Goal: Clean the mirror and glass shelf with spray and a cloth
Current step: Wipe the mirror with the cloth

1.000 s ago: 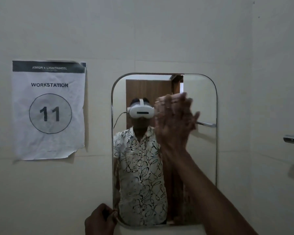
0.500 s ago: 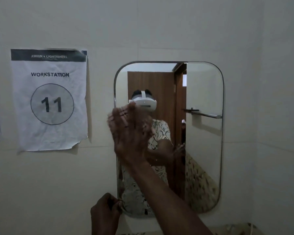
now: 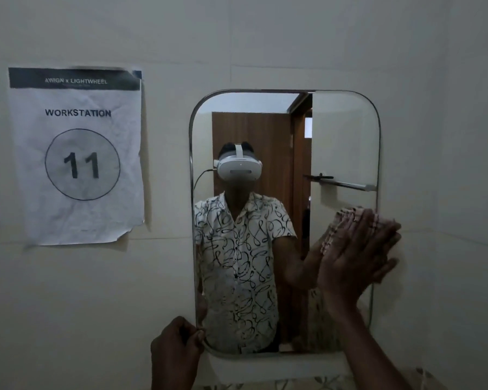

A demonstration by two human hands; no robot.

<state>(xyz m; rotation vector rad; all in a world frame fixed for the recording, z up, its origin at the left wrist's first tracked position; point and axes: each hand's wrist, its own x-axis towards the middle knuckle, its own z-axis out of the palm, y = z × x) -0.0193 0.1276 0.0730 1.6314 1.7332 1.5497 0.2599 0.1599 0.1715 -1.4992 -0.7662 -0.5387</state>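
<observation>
A rounded-corner mirror [image 3: 344,130] hangs on the cream wall and reflects a person in a patterned shirt with a white headset. My right hand [image 3: 358,257] lies flat against the mirror's right edge, pressing a pinkish checked cloth [image 3: 347,218] to the glass; only the cloth's top edge shows above my fingers. My left hand [image 3: 178,350] is curled on the mirror's lower left corner. Neither a spray bottle nor a glass shelf is in view.
A crumpled paper sign [image 3: 76,156] reading "WORKSTATION 11" is taped to the wall left of the mirror. A patterned surface [image 3: 330,382] shows just below the mirror at the bottom edge.
My right hand with the cloth has swept from the mirror's left side across to its right edge and slightly lower. My left hand has stayed on the lower left corner.
</observation>
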